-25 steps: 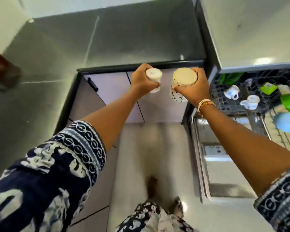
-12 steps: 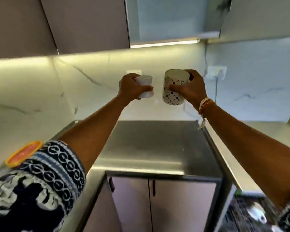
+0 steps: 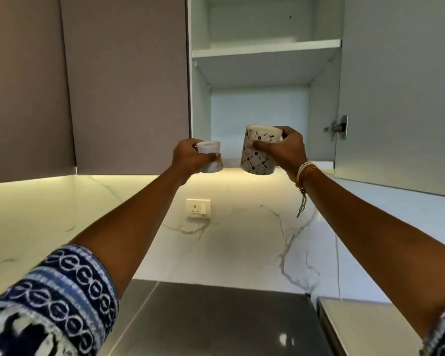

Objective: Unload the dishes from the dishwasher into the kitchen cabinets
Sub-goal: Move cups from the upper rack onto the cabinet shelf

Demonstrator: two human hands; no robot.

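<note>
Two raised cups: small one (image 3: 209, 157) in left hand's (image 3: 188, 158) grip, patterned mug (image 3: 258, 154) (larger) in right hand's (image 3: 285, 147).

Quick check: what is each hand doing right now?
Left hand: grips a small white cup.
Right hand: grips a larger patterned mug, raised before the open cabinet.

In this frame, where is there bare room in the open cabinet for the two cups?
Upper shelf shows bare between the side walls. The left hand holds the small cup, the right hand the patterned cup; the bottom shelf's floor is hidden.
</note>
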